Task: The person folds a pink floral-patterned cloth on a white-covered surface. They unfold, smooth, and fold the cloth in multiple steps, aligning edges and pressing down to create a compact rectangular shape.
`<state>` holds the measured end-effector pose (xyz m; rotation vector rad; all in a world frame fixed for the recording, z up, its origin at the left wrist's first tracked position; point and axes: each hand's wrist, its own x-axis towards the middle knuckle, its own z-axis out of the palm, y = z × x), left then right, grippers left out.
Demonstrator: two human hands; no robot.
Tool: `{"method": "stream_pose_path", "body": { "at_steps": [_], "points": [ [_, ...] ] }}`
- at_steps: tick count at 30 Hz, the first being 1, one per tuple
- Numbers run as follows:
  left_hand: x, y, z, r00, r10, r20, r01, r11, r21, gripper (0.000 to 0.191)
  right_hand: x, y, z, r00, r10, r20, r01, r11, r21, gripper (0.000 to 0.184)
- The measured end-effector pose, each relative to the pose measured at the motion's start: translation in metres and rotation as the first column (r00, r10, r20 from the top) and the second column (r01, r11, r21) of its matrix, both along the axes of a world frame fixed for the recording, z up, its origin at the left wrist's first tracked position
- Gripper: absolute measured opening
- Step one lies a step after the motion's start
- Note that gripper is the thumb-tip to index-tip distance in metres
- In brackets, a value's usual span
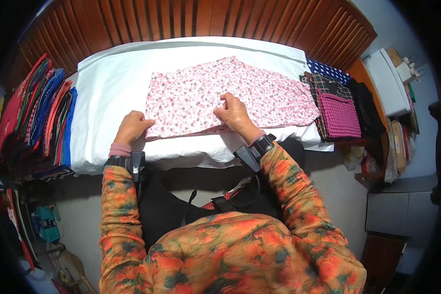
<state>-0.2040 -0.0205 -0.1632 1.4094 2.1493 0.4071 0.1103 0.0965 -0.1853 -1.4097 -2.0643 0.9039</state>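
Observation:
A pink-and-white floral garment (194, 95), probably folded trousers, lies flat before me on a white cloth (106, 92). It is broad at the left and narrows to a gathered end at the right. My left hand (131, 126) grips its near left corner, thumb on top and fingers curled at the edge. Over the near middle of the garment is my right hand (237, 112), thumb and forefinger bent towards each other. Whether fabric is caught between those fingertips cannot be made out. Both wrists wear black strapped devices.
A tall row of folded clothes (40, 117) stands at the left end of the cloth. Folded checked cloths (340, 114) and dark fabric (365, 108) are stacked at the right. A slatted wooden headboard (191, 18) borders the far side. A white box-like unit (386, 82) stands far right.

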Motion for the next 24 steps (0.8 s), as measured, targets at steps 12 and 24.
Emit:
{"method": "stream_pose_path", "body": {
  "at_steps": [12, 24],
  "points": [
    [-0.008, 0.006, -0.008, 0.972, 0.233, 0.006, -0.232, 0.966, 0.112, 0.038, 0.04, -0.003, 0.011, 0.992, -0.113, -0.051, 0.112, 0.993, -0.025, 0.027],
    [0.005, 0.051, -0.019, 0.965, 0.026, -0.26, 0.15, 0.758, 0.634, 0.03, 0.005, -0.034, 0.019, 0.914, 0.302, 0.27, -0.395, 0.815, 0.423, 0.058]
  ]
}}
